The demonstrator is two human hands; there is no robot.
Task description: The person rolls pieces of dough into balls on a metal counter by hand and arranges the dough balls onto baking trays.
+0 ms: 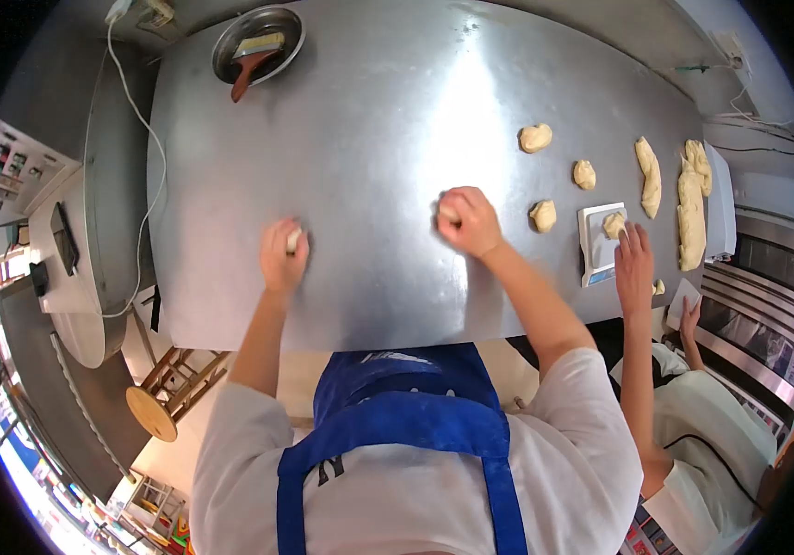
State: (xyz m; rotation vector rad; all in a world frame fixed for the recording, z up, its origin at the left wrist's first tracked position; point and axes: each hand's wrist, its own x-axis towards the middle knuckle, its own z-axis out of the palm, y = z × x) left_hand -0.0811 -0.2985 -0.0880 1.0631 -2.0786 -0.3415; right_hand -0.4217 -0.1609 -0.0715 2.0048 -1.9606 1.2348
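On the metal table point(369, 120), my left hand point(280, 264) is curled round a small piece of dough point(293, 240), which peeks out beside the fingers. Farther right, my right hand point(474, 222) closes over another dough piece point(450, 214), mostly covered by the fingers. Both hands rest at the tabletop, well apart from each other. Several loose dough lumps lie to the right, among them one lump point(536, 139) toward the back and another point(543, 215) nearer my right hand.
A co-worker's hand point(634, 259) touches a dough lump point(614, 225) on a white scale point(591, 264). Long dough strips point(649, 176) lie at the right. A metal bowl point(297, 46) with a brush point(254, 65) stands back left. A wooden stool point(152, 413) is below left.
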